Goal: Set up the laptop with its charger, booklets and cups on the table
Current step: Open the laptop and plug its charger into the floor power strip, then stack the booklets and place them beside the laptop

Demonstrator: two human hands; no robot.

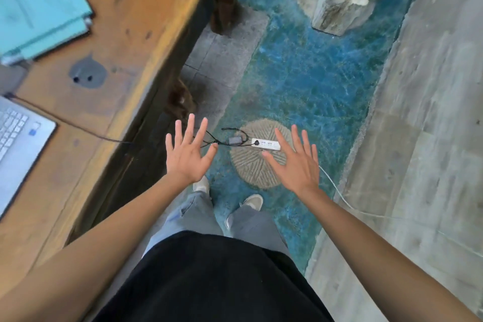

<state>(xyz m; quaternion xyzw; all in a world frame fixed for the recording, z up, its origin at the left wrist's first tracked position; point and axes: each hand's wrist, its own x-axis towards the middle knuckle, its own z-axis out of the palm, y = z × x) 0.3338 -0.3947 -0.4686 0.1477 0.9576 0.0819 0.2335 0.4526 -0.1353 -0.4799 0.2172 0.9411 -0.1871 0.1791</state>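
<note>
Both hands hang over the floor with fingers spread, left hand [187, 153] and right hand [296, 162] holding nothing. The laptop [18, 144] sits at the tabletop's [125, 42] near-left edge, its charger brick [235, 140] plugged into the power strip [266, 144] on the floor. Best route the cable [78, 125] clear of the feet.

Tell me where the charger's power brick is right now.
In the head view, the power brick lies on the floor, on the round woven mat, just left of the white power strip, between both hands.
</note>
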